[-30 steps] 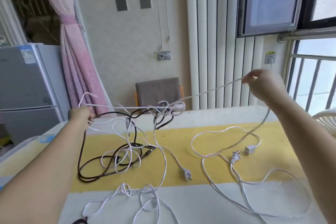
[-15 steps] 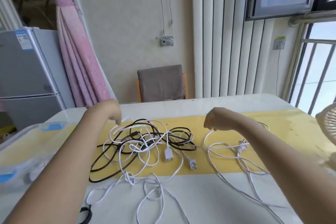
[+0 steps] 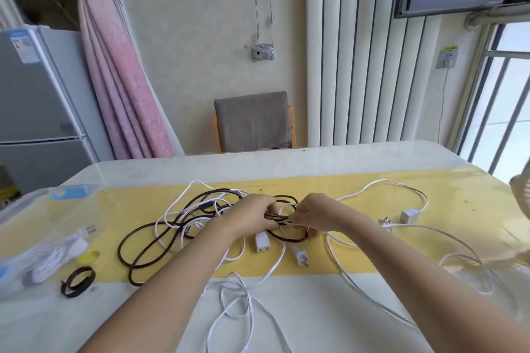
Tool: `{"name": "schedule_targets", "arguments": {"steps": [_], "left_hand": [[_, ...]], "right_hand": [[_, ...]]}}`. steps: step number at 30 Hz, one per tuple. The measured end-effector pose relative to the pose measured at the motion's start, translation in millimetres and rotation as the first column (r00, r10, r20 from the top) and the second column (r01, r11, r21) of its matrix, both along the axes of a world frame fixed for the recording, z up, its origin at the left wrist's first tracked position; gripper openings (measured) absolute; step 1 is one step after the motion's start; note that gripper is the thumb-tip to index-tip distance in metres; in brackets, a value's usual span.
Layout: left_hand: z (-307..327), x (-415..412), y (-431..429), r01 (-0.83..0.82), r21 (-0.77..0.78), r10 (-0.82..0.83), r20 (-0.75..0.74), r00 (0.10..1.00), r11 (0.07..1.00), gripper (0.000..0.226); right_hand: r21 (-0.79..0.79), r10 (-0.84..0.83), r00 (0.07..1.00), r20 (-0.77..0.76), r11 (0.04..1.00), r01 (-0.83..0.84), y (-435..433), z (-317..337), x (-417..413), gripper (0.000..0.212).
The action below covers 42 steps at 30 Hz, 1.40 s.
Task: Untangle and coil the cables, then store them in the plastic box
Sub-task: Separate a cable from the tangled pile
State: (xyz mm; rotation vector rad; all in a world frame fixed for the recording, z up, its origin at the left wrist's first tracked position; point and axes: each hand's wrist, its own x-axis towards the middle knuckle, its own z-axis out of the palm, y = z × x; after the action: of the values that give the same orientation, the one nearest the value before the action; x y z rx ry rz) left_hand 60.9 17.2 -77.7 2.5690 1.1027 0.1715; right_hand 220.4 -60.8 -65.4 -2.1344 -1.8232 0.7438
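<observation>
Both hands at the knot
Left hand (image 3: 252, 215) and right hand (image 3: 312, 213) each pinch tangled cables (image 3: 207, 205), knot between them.

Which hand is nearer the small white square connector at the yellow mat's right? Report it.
Right. The right hand pinches the tangled black and white cables, left of the small white square connector; the left hand grips them farther left.
</observation>
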Motion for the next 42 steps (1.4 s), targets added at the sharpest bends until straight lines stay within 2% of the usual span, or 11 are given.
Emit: {"name": "schedule_targets", "arguments": {"steps": [7, 9, 15, 17, 21, 25, 28, 32, 38, 40, 42], "left_hand": [[-1, -5, -9, -0.032, -0.110, 0.045, 0.116, 0.992, 0.993, 0.014], [4, -11, -14, -0.036, -0.026, 0.039, 0.121, 0.992, 0.999, 0.015], [53, -24, -30, -0.114, 0.302, 0.063, 0.174, 0.983, 0.947, 0.012], [78, -33, -29, -0.189, 0.202, 0.117, 0.323, 0.939, 0.961, 0.016], [109, -55, -13, -0.388, -0.049, 0.332, 0.622, 0.709, 0.920, 0.025], [107, -68, -1, -0.523, -0.211, 0.509, 0.679, 0.529, 0.826, 0.015], [92, -99, 22, -0.569, -0.252, 0.572, 0.651, 0.499, 0.783, 0.005], [73, -130, 31, -0.729, 0.056, 0.716, 0.150, 0.682, 0.683, 0.020], [78, -113, -2, -0.530, 0.296, 0.604, -0.482, 0.635, 0.794, 0.036], [78, -96, -7, -0.429, 0.366, 0.560, -0.437, 0.704, 0.826, 0.045], [78, -79, -15, -0.402, 0.387, 0.472, -0.103, 0.876, 0.830, 0.068]], "right_hand": [[0.099, -0.189, 0.905, -0.380, 0.965, 0.243, 8, -15, 5, 0.023], [0.200, -0.176, 0.891, -0.418, 0.939, 0.279, 6, -11, 3, 0.004], [0.443, -0.245, 0.832, -0.497, 0.753, 0.486, 4, 28, 11, 0.018], [0.360, -0.166, 0.653, -0.739, 0.722, 0.591, 1, 52, 13, 0.018], [-0.022, 0.063, -0.115, -0.991, 0.782, 0.623, -8, 98, 26, 0.021], [0.016, 0.231, -0.398, -0.888, 0.880, 0.474, -20, 110, 30, 0.023], [0.131, 0.231, -0.229, -0.945, 0.914, 0.383, -40, 118, 41, 0.014], [0.150, 0.162, 0.010, -0.987, 0.890, 0.431, -59, 116, 62, 0.020], [0.157, 0.094, 0.208, -0.973, 0.939, 0.307, -65, 115, 46, 0.025], [0.162, 0.086, 0.280, -0.956, 0.951, 0.262, -65, 113, 40, 0.025], [0.159, 0.072, 0.337, -0.939, 0.958, 0.238, -66, 110, 39, 0.027]]}}
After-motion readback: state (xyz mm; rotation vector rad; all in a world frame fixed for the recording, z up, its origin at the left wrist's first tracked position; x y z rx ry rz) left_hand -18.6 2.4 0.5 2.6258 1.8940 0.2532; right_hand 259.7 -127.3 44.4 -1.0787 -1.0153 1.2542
